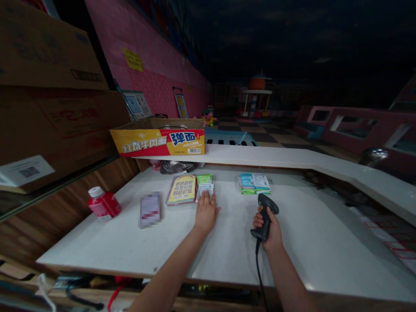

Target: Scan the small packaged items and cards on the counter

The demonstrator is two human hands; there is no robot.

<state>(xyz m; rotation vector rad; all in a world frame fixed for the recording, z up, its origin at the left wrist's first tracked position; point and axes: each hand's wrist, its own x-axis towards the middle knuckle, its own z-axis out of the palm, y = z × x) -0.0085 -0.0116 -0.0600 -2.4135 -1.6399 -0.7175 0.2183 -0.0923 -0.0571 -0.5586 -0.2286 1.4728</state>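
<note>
My right hand (273,232) grips a black handheld barcode scanner (265,219) by its handle, and its cable runs down off the counter's front edge. Fingers stretched out, my left hand (206,212) lies flat on a small white-and-green packet (206,187). Just left of that hand is a yellow card with several printed codes (183,187), partly beside the packet. Beyond the scanner sits a stack of blue, white and green packets (254,183). A blurred-out flat item (150,209) lies farther left on the counter.
The white counter (130,251) has a raised ledge (260,154) along its back. A red bottle with a white cap (104,203) lies tilted at left. A yellow-and-red noodle carton (159,138) rests on the ledge. Large cardboard boxes (58,117) are piled at left.
</note>
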